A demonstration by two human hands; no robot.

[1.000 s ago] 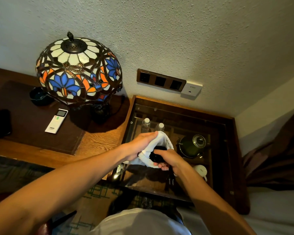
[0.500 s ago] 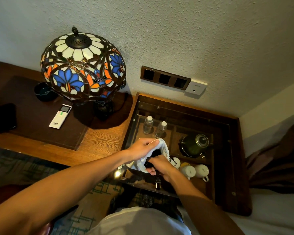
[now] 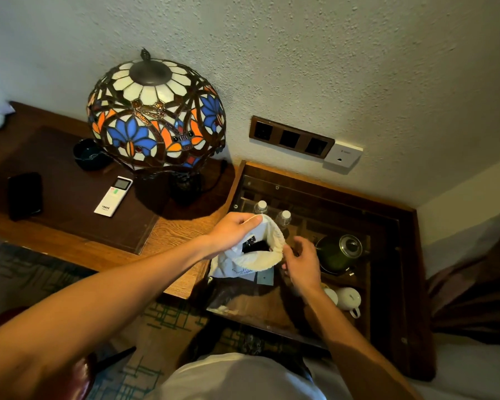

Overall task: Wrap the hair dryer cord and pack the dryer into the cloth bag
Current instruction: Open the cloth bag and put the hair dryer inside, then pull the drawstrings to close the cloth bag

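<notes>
Packing step: left hand (image 3: pixel 231 230) pinched cloth bag (image 3: pixel 243 262) rim at 12 o'clock, hair dryer (image 3: pixel 254 246) inside; right hand (image 3: pixel 300 262) loose, empty. Next: probably close the mouth.

You are in what looks like a hotel room. A stained-glass lamp (image 3: pixel 156 116) stands on a wooden desk (image 3: pixel 179 229) beside an air-conditioner remote (image 3: pixel 113 196). Next to the desk, a glass-topped cabinet (image 3: pixel 387 226) holds two water bottles (image 3: pixel 261 207), a kettle (image 3: pixel 341 252) and white cups (image 3: pixel 348 298). A row of sockets (image 3: pixel 290 139) sits on the textured wall (image 3: pixel 300 53), above patterned carpet (image 3: pixel 162 316).
</notes>
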